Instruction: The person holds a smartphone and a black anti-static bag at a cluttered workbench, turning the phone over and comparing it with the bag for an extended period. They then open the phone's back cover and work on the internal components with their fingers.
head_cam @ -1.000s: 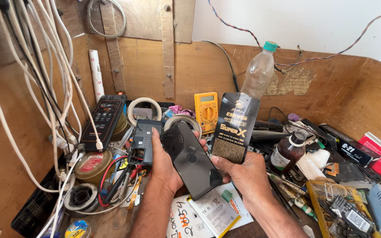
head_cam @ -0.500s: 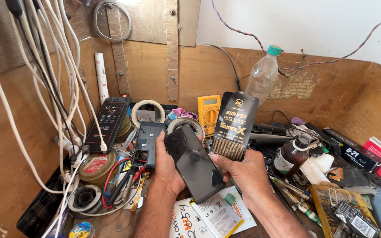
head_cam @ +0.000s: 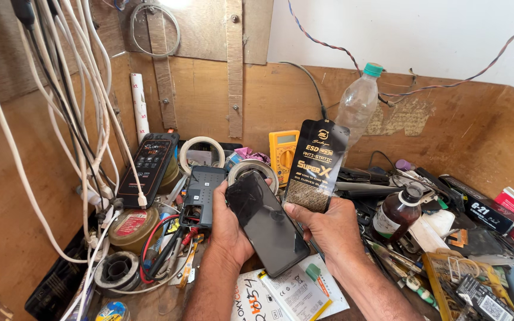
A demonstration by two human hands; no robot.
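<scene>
In the head view, the left hand (head_cam: 228, 229) is closed around the left edge of a dark smartphone (head_cam: 267, 221), its thumb laid on the upper left of the glass. The phone lies tilted, top end toward the far left and bottom end toward the near right, and it rests between the two hands, above the cluttered worktop (head_cam: 150, 300). The right hand (head_cam: 328, 229) touches the phone's right edge with its lower fingers, while thumb and forefinger pinch the bottom of a tall black packet (head_cam: 316, 166) with gold lettering, held upright just to the right of the phone's top.

Just left of the left hand stands a small black tester box (head_cam: 202, 195), and farther left a black handset (head_cam: 150, 169) leans against the wooden wall beside hanging white cables (head_cam: 90, 137). Behind the phone is a roll of tape (head_cam: 200, 156) and a yellow multimeter (head_cam: 283, 148). A clear plastic bottle (head_cam: 357, 107) with a green cap stands behind the packet. To the right is a brown glass bottle (head_cam: 395, 217). Printed papers (head_cam: 292, 291) lie under the phone, nearest the camera.
</scene>
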